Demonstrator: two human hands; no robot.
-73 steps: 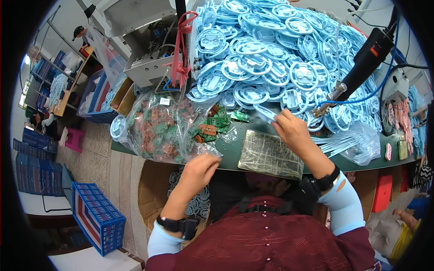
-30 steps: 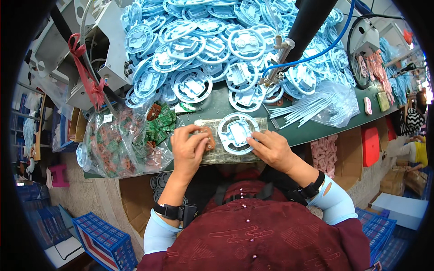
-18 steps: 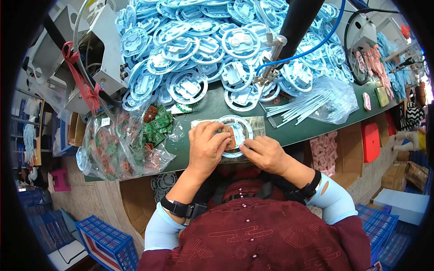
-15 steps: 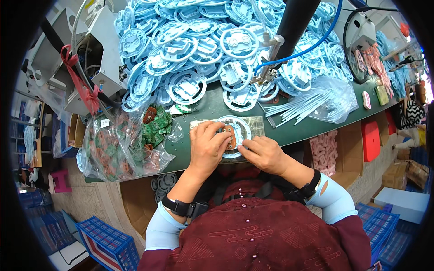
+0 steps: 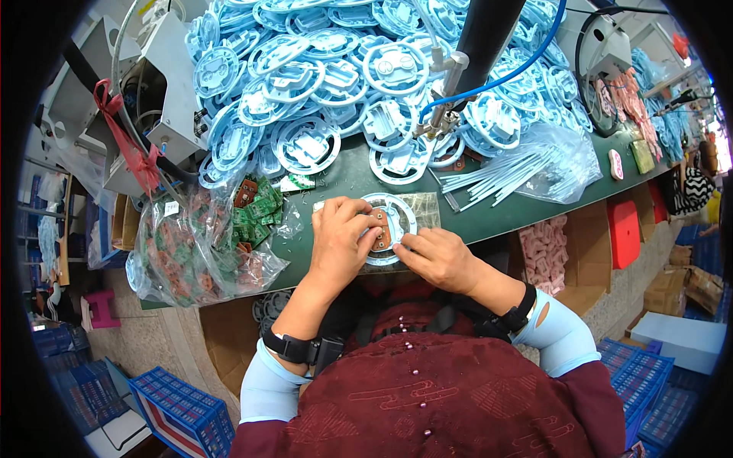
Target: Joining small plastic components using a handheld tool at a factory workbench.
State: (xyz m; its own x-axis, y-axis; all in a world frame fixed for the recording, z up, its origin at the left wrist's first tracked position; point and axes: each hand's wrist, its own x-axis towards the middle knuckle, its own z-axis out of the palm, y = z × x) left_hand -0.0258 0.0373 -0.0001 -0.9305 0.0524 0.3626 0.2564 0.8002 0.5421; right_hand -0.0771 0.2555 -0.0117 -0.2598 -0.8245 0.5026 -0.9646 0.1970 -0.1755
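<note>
A round light blue plastic ring part lies flat on a worn pad near the table's front edge. Inside the ring sits a small brown circuit board. My left hand covers the ring's left side, thumb and fingertips closed on the board's edge. At the ring's lower right, my right hand has its fingers bent together, with thumb and fingertips on the plastic. Whether something small is between the right fingertips is hidden.
Many similar blue parts are heaped behind. Left lies a plastic bag of green and brown circuit boards. A black post with metal fittings stands over the table. Thin pale sticks lie right, beside a plastic bag.
The whole view has shifted slightly leftward. Both hands stay at the ring with the board inside it, and their grip looks much the same.
</note>
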